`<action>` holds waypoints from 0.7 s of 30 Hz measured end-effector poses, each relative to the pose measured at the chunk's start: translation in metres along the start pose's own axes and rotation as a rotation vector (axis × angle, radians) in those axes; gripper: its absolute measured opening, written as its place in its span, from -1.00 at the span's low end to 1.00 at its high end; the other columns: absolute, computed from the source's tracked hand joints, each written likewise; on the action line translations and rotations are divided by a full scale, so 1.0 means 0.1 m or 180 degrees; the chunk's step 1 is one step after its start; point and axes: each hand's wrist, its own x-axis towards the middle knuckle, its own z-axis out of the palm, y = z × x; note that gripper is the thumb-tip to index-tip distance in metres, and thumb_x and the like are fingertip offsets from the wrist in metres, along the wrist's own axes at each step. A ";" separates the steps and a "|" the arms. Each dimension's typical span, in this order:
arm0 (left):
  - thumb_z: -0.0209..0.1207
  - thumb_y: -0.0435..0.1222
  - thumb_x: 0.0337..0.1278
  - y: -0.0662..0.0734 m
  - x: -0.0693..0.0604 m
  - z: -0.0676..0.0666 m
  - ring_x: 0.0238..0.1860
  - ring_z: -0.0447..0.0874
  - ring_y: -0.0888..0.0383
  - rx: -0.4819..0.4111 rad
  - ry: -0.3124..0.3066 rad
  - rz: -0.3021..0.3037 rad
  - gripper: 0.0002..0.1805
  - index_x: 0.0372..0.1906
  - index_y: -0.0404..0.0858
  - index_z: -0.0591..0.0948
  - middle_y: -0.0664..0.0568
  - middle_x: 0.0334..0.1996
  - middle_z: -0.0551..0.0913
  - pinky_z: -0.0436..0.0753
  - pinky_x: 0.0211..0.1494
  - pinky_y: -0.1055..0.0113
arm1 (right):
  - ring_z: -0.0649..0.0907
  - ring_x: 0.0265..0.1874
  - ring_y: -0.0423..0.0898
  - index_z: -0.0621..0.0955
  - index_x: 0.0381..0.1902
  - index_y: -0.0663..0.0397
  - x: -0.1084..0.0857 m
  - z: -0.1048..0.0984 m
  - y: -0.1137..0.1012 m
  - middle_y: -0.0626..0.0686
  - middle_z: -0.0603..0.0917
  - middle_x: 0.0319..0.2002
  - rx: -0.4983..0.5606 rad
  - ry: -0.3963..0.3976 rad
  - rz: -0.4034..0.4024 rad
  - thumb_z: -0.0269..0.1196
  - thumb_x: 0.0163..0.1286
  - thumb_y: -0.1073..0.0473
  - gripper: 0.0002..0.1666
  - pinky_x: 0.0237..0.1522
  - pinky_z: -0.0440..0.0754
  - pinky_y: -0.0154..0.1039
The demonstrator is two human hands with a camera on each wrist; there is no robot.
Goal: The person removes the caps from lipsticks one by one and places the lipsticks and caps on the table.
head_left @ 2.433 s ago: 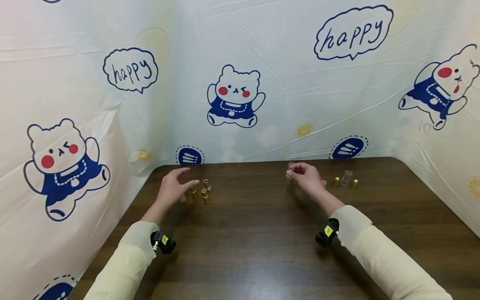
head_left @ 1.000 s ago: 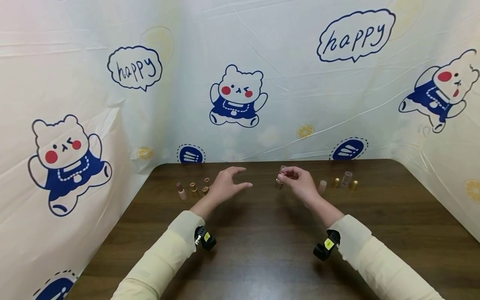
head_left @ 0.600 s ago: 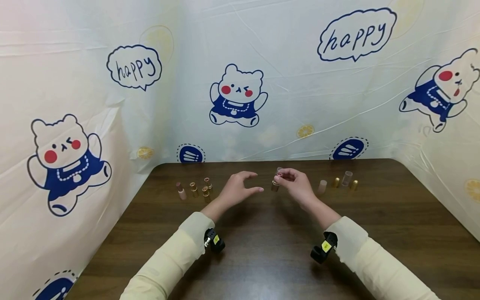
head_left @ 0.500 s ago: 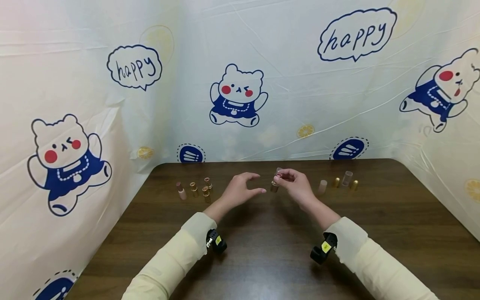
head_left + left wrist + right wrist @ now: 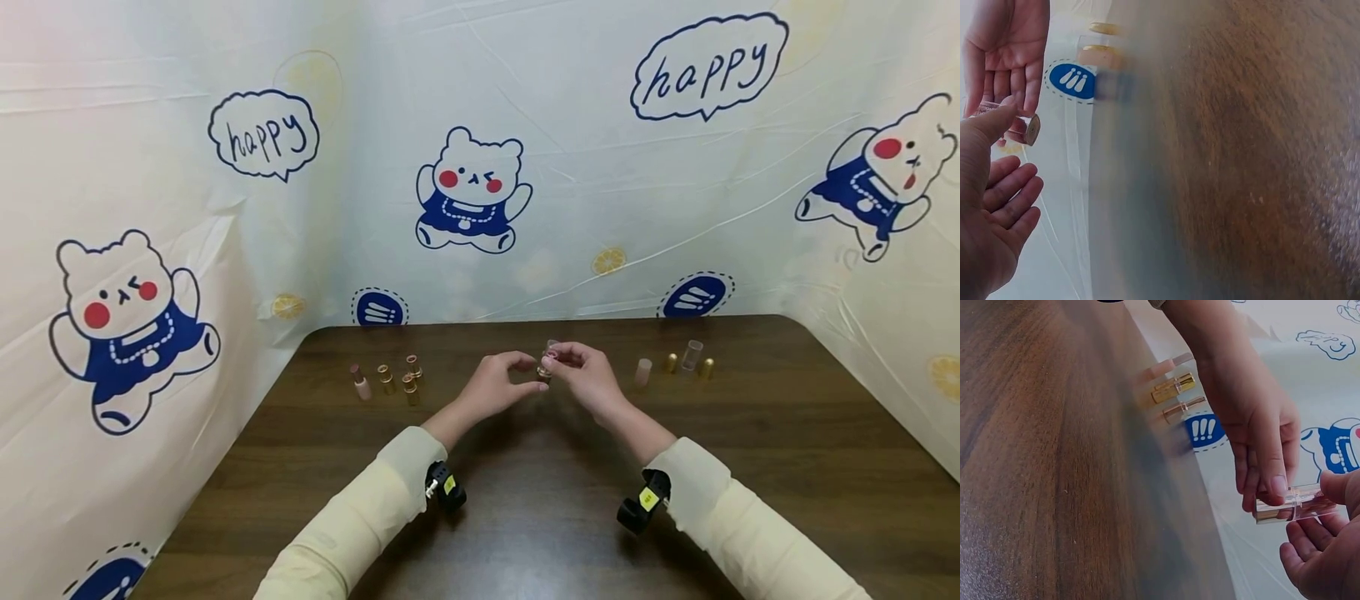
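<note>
In the head view, my right hand [image 5: 588, 379] pinches a lipstick tube [image 5: 545, 371] by its clear upper part, above the table middle. The lipstick's shiny gold base [image 5: 1270, 511] shows in the right wrist view, with something reddish inside the clear end. My left hand [image 5: 495, 385] reaches to that base. Its thumb and fingers stand apart on either side; in the left wrist view the left thumb [image 5: 997, 119] crosses in front of the tube while the left fingers [image 5: 1016, 194] lie spread. Whether the left thumb touches the base I cannot tell.
At the left stand a pink tube with a mauve top [image 5: 361, 382] and several gold lipstick tubes [image 5: 410, 389]. To the right are a frosted cap [image 5: 642, 372], a clear cap [image 5: 692, 355] and small gold caps [image 5: 707, 368]. A printed curtain [image 5: 465, 283] borders the table's far edge.
My left hand has moved right from the gold tubes at the left to the held lipstick. My right hand, still pinching the lipstick, has shifted left toward the middle and slightly nearer.
</note>
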 end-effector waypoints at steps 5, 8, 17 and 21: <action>0.38 -0.11 0.09 0.01 0.01 0.03 -0.05 0.63 0.12 -0.0023 -0.0016 0.0024 -0.62 -0.04 -0.24 0.67 0.01 -0.12 0.70 0.55 0.08 0.08 | 0.59 -0.02 0.00 0.61 -0.02 0.27 -0.01 0.01 0.01 0.16 0.63 0.02 0.0008 0.0007 0.0014 0.29 0.37 0.16 -0.68 0.03 0.54 -0.05; 0.37 -0.12 0.12 0.02 0.01 0.03 -0.08 0.65 0.13 -0.0053 -0.0030 0.0059 -0.66 -0.08 -0.23 0.68 0.05 -0.17 0.71 0.56 0.06 0.09 | 0.58 -0.01 0.00 0.61 -0.01 0.27 -0.02 0.02 0.01 0.15 0.62 0.04 0.0004 -0.0018 0.0028 0.29 0.37 0.15 -0.66 0.04 0.53 -0.05; 0.32 -0.17 0.18 0.04 0.01 0.05 -0.17 0.65 0.17 -0.0097 -0.0031 0.0082 -0.77 -0.14 -0.22 0.70 0.09 -0.26 0.71 0.58 0.01 0.11 | 0.56 -0.03 0.01 0.60 0.02 0.25 -0.03 0.02 0.04 0.15 0.61 0.02 0.0067 -0.0074 0.0138 0.28 0.38 0.11 -0.63 0.12 0.46 0.07; 0.31 -0.17 0.19 0.03 0.00 0.06 -0.22 0.64 0.24 -0.0113 -0.0045 0.0080 -0.79 -0.17 -0.21 0.71 0.12 -0.30 0.71 0.60 -0.03 0.13 | 0.57 -0.01 0.01 0.59 0.05 0.26 -0.04 0.02 0.05 0.16 0.60 0.04 0.0075 -0.0092 0.0157 0.27 0.39 0.12 -0.62 0.12 0.47 0.06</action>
